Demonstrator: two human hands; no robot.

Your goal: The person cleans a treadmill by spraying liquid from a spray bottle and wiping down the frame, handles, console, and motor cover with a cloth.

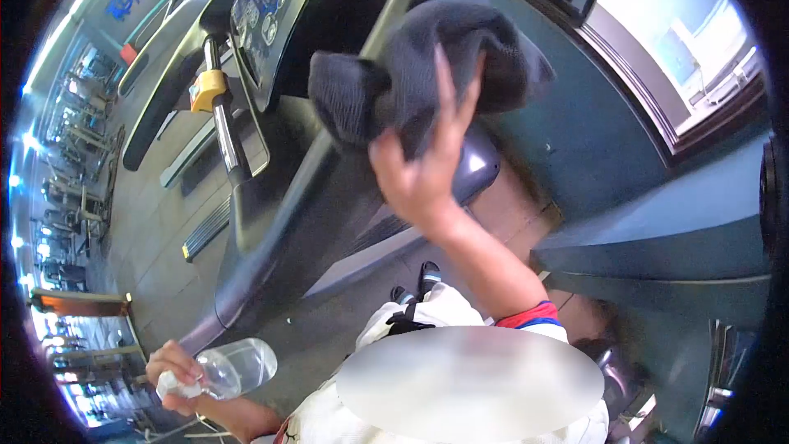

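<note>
A dark grey cloth (pixel 411 66) lies bunched against the upper part of a black treadmill (pixel 288 222). My right hand (pixel 427 156) is on the cloth, its fingers spread over it and slightly blurred. At the lower left, my left hand (pixel 177 374) is wrapped round the white top of a clear spray bottle (pixel 238 368), whose body points right. The bottle is beside the lower end of the treadmill's handrail.
The treadmill's console (pixel 267 8) is at the top, with a yellow part (pixel 207 90) on a metal bar to its left. A window (pixel 699 33) is at the upper right. More gym machines (pixel 78 164) stand along the far left.
</note>
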